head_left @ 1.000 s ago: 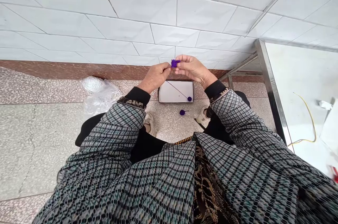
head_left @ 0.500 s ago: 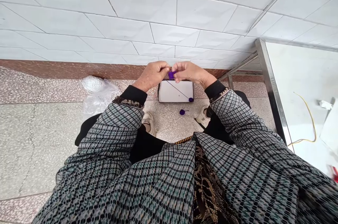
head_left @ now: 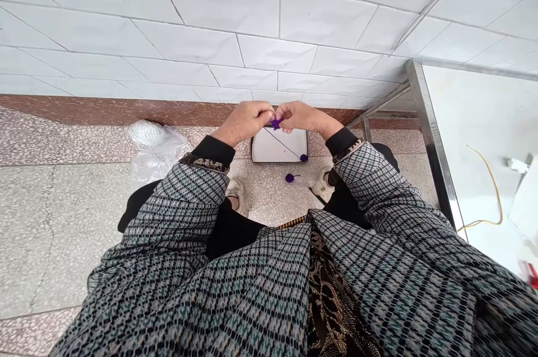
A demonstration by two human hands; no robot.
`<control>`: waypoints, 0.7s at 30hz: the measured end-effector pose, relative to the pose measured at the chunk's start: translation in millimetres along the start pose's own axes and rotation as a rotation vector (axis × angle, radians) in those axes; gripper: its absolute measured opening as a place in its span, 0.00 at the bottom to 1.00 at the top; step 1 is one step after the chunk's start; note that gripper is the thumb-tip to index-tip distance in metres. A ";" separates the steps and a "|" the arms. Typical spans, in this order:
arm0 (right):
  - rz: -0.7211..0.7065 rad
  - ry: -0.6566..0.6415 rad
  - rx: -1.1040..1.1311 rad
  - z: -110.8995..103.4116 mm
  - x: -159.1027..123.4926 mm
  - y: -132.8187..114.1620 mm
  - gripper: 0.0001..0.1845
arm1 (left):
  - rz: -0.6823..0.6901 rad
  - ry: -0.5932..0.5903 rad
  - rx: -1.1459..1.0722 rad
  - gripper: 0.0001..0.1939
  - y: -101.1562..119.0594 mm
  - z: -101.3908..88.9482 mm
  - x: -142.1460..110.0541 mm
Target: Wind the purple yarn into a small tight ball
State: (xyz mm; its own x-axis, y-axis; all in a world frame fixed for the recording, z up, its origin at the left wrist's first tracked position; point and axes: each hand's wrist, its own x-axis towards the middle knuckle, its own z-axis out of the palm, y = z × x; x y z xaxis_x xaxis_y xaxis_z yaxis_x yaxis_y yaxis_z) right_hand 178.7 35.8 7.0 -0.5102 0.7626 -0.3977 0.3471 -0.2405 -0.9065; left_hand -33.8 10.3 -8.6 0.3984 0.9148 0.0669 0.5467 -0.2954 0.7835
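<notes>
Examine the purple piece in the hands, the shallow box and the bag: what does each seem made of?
Purple piece: probably matte yarn, fibre uncertain; a thin strand runs toward it.
Box: likely smooth cardboard, thin walls and a flat pale inside, though plastic is possible.
Bag: apparently thin, glossy plastic, see-through and crinkled.

A small purple woolly piece (head_left: 276, 123) with a ragged outline was pinched between the left grip (head_left: 246, 121) and the right grip (head_left: 301, 117). A thin purple strand (head_left: 281, 142) ran straight and slanting from beneath the left grip to a round purple ball (head_left: 303, 158), lying below the right grip.
</notes>
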 end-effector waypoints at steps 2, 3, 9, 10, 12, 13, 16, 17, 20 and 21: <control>-0.036 -0.067 0.179 -0.2 -3.4 -3.4 0.16 | -0.052 0.074 0.011 0.11 -2.8 -2.8 2.3; -0.075 -0.058 0.276 -0.7 -4.5 -5.3 0.15 | -0.068 0.079 0.004 0.11 -2.9 -2.2 3.0; -0.222 0.220 0.460 -3.8 2.2 -5.9 0.18 | 0.074 -0.242 -0.088 0.11 11.0 14.3 -1.1; -0.193 0.258 0.408 -3.4 4.1 -3.6 0.18 | 0.100 -0.273 -0.086 0.12 12.5 14.8 -2.2; -0.094 0.277 0.274 -2.2 5.7 1.1 0.19 | 0.108 -0.243 -0.072 0.12 11.9 11.6 -3.0; -0.040 0.249 0.216 -1.7 4.7 3.0 0.19 | 0.093 -0.193 -0.057 0.13 9.9 8.4 -2.5; 0.052 0.092 0.190 -1.0 -6.3 5.4 0.17 | 0.020 -0.031 0.005 0.13 0.7 -2.0 2.3; 0.045 0.053 0.236 -1.1 -12.1 5.3 0.16 | 0.003 -0.005 0.020 0.12 -1.8 -4.3 4.4; -0.030 0.044 0.441 -0.4 -30.9 4.3 0.13 | -0.011 -0.055 0.003 0.12 -2.2 -3.8 8.5; -0.058 0.072 0.510 0.3 -36.7 3.8 0.12 | -0.003 -0.095 -0.021 0.11 0.4 -1.1 8.6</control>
State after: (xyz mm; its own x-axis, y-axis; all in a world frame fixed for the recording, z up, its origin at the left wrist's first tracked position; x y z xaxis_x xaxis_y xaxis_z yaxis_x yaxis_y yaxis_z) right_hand 198.4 6.7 18.2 -0.4555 0.8185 -0.3501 -0.1169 -0.4448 -0.8879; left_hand -30.9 18.3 -7.1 0.4656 0.8850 0.0063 0.5331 -0.2861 0.7962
